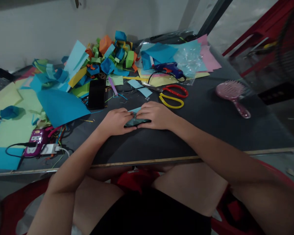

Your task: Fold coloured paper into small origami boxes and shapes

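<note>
Both of my hands meet over a small piece of light blue paper (136,110) on the dark tabletop. My left hand (118,122) grips its left side, fingers on top and thumb along the near edge. From the right, my right hand (156,116) holds it the same way, fingers bent over it. The paper's near part looks raised or folded and lies in shadow; most of it is hidden under my fingers. Just beyond my right hand lie scissors (171,94) with one red and one yellow handle. A black phone (96,94) rests past my left hand.
A heap of folded coloured paper (107,65) stands at the back. A blue glue gun (170,69) lies on paper sheets in plastic. A pink hairbrush (231,93) is at right. A purple power strip (36,142) with cables sits at left, near the table's front edge (147,162).
</note>
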Tool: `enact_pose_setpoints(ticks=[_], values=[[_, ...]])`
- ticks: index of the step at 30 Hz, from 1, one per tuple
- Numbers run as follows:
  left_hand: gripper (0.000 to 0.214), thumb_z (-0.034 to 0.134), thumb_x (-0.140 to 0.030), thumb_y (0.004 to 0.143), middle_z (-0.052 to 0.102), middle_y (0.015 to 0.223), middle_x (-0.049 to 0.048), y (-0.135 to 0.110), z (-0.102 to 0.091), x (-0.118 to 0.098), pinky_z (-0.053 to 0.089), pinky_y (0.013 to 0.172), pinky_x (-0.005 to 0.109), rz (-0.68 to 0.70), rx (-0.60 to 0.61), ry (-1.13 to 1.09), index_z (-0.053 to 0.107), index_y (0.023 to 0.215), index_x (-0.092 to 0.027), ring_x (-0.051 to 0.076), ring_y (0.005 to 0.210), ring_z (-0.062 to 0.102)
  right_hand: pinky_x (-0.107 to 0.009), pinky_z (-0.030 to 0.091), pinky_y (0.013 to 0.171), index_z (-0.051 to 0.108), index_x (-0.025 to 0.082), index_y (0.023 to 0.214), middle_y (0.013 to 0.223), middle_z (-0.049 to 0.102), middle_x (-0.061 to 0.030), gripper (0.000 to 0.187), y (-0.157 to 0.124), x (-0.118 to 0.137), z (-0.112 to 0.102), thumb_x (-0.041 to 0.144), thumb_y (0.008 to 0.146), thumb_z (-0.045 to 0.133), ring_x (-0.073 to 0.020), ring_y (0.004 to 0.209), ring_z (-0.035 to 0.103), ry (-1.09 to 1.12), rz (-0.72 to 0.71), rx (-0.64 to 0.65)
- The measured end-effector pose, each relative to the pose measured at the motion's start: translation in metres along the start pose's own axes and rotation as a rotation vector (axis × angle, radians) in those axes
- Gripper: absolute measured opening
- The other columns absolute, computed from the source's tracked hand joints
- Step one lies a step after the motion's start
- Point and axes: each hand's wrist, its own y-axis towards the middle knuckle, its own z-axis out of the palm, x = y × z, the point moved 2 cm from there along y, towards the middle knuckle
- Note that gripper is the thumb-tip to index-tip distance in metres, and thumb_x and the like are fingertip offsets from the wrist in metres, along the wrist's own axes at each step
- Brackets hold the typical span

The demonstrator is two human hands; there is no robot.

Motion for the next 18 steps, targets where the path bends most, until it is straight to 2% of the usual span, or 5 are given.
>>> enact_pose_setpoints(ticks=[3,6,11,14,18], values=[[0.043,0.055,-0.050,0.096,0.073,0.118,0.0092,-0.001,0.004,0.003,0.054,0.087,0.032,0.069,-0.021,0.076,0.069,0.117,-0.016,0.024,0.107,0.067,-0.039,0.050,0.087,0.076,0.020,0.107,0.110,0.077,-0.0059,0.029,-0.004,-0.008,-0.001,0.040,0.096,0.058,-0.0237,0.101,0.066,0.034,-0.062,-0.014],[0.037,0.051,-0.042,0.099,0.073,0.118,0.0099,-0.001,0.008,0.002,0.055,0.085,0.031,0.113,-0.048,0.149,0.070,0.114,-0.013,0.022,0.105,0.069,-0.038,0.051,0.084,0.076,0.017,0.108,0.105,0.078,-0.0070,0.028,-0.005,-0.010,0.000,0.035,0.098,0.057,-0.0230,0.097,0.068,0.014,-0.090,-0.049],[0.033,0.045,-0.030,0.101,0.075,0.112,0.0112,-0.001,0.007,-0.004,0.057,0.087,0.029,0.111,-0.105,0.180,0.072,0.109,-0.011,0.020,0.102,0.072,-0.037,0.051,0.081,0.078,0.020,0.098,0.098,0.079,-0.0054,0.029,-0.002,-0.005,0.002,0.029,0.099,0.050,-0.0213,0.093,0.068,0.014,-0.070,-0.068],[0.033,0.044,-0.028,0.101,0.077,0.109,0.0078,0.000,0.006,-0.004,0.057,0.083,0.026,0.052,-0.141,0.124,0.074,0.103,-0.014,0.018,0.097,0.074,-0.035,0.050,0.080,0.077,0.021,0.092,0.091,0.078,-0.0043,0.031,-0.002,-0.007,0.003,0.028,0.100,0.048,-0.0199,0.089,0.068,0.068,0.034,-0.091],[0.030,0.051,-0.029,0.099,0.078,0.105,0.0037,0.000,0.010,0.005,0.056,0.073,0.023,-0.125,-0.182,-0.058,0.077,0.091,-0.018,0.018,0.096,0.075,-0.034,0.048,0.079,0.076,0.020,0.090,0.089,0.076,-0.0061,0.034,-0.002,-0.015,0.003,0.036,0.100,0.049,-0.0204,0.087,0.065,0.108,0.175,-0.095]])
